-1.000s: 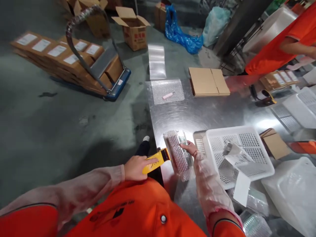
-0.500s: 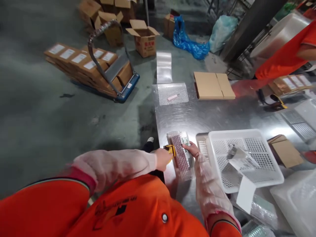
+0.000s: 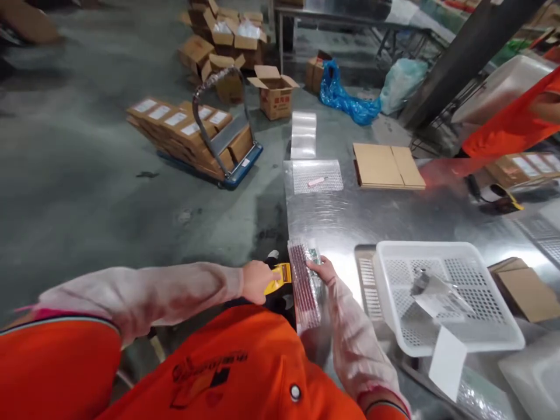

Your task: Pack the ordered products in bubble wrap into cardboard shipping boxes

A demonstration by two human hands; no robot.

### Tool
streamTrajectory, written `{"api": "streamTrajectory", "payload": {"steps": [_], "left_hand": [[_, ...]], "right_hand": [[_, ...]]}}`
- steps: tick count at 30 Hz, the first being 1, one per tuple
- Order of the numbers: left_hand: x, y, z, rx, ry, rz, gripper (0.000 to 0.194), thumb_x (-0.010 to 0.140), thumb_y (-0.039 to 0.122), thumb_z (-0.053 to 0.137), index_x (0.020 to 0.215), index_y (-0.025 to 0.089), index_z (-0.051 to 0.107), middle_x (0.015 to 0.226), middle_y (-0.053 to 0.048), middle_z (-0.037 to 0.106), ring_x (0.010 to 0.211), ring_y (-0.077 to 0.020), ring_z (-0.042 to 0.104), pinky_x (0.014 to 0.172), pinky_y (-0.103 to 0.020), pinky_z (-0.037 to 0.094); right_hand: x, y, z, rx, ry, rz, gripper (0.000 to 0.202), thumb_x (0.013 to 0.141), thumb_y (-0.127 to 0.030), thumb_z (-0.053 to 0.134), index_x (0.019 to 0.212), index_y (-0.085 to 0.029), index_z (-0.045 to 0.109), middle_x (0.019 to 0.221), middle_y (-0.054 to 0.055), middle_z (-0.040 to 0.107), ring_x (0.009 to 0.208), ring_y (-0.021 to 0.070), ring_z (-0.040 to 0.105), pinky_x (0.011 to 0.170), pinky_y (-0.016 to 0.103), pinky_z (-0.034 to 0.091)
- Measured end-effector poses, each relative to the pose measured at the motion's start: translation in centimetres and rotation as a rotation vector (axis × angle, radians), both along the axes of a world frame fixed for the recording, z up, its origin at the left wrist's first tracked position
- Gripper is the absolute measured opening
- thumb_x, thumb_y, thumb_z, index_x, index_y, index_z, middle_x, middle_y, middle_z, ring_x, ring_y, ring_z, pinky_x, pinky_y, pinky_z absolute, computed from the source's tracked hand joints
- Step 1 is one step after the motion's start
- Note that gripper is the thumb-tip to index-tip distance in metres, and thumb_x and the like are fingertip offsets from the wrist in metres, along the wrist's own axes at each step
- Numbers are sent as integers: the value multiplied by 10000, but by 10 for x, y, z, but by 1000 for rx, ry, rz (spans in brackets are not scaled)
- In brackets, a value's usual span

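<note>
Head view: wrapped bundle [image 3: 303, 286] in right hand [image 3: 324, 270], under thumb

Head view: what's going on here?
The left hand grips a yellow tool, apparently a tape dispenser, beside a bubble-wrapped bundle. The right hand holds the bundle from its other side, at the edge of the metal table. A white basket with papers inside sits to the right.
</note>
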State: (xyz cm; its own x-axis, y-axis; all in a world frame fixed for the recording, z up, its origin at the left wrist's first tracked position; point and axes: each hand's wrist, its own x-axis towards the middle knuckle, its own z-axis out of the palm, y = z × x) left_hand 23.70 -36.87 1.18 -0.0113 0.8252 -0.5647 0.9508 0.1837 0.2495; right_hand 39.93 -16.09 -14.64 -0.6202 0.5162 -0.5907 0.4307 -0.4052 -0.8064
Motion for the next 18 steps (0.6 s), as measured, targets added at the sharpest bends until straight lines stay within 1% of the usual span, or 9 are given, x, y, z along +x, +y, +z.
{"api": "streamTrajectory", "payload": {"steps": [2, 4, 6, 10, 12, 14, 15, 16, 18], "left_hand": [[-1, -6, -10, -30, 6, 52, 568, 632, 340, 684, 1196, 277, 657, 900, -114, 746, 832, -342, 713, 717, -412, 565], [1, -5, -22, -5, 0, 83, 599, 648, 342, 679, 1243, 287, 633, 922, -111, 747, 842, -342, 714, 722, -416, 565], [6, -3, -36, -19, 0, 94, 594, 642, 314, 701, 1230, 250, 646, 922, -127, 744, 866, -346, 712, 746, -423, 565], [14, -15, -64, -235, 19, 168, 347, 556, 168, 768, 901, 138, 741, 858, -176, 735, 894, -349, 710, 791, -402, 562], [12, -27, -72, -272, 34, 223, 290, 561, 156, 755, 849, 135, 739, 860, -162, 739, 878, -335, 712, 767, -383, 562], [4, -34, -73, -272, 51, 259, 311, 593, 185, 724, 901, 144, 739, 869, -137, 744, 860, -329, 711, 739, -382, 556], [-1, -35, -69, -271, 55, 270, 338, 608, 202, 707, 940, 147, 737, 875, -131, 745, 859, -330, 709, 735, -385, 552], [-5, -35, -64, -264, 55, 278, 372, 623, 219, 689, 986, 150, 733, 889, -131, 746, 868, -332, 708, 739, -388, 547], [-13, -30, -46, -235, 60, 286, 450, 646, 247, 653, 1083, 158, 715, 928, -137, 746, 896, -336, 705, 761, -394, 535]], "right_hand": [[-13, -4, -5, 3, -6, 15, 566, 367, -500, 913, 758, -161, 684, 708, 33, 726, 671, 192, 661, 703, 323, 515], [-17, -3, -6, 3, -7, 44, 573, 378, -526, 904, 765, -162, 688, 714, 42, 729, 669, 199, 662, 697, 333, 513], [-16, 0, -4, 7, -2, 83, 598, 388, -571, 887, 777, -160, 693, 725, 57, 731, 669, 211, 665, 684, 343, 512], [-11, 3, -1, 68, -20, 152, 693, 412, -702, 814, 805, -146, 689, 745, 82, 730, 681, 232, 675, 672, 358, 520], [-11, 4, -2, 127, -66, 188, 699, 448, -722, 790, 820, -139, 688, 772, 94, 733, 714, 245, 684, 681, 364, 527], [-11, 8, -2, 215, -144, 219, 670, 486, -682, 802, 868, -142, 694, 831, 100, 739, 783, 258, 692, 719, 368, 529], [-10, 11, -1, 274, -193, 230, 650, 507, -652, 812, 901, -148, 697, 866, 101, 740, 832, 264, 691, 753, 370, 523], [-6, 14, 1, 338, -245, 239, 621, 535, -624, 814, 927, -156, 700, 892, 103, 737, 879, 269, 685, 790, 372, 513], [7, 17, 7, 464, -338, 264, 525, 622, -587, 786, 930, -169, 710, 900, 111, 730, 941, 279, 670, 842, 375, 487]]}}
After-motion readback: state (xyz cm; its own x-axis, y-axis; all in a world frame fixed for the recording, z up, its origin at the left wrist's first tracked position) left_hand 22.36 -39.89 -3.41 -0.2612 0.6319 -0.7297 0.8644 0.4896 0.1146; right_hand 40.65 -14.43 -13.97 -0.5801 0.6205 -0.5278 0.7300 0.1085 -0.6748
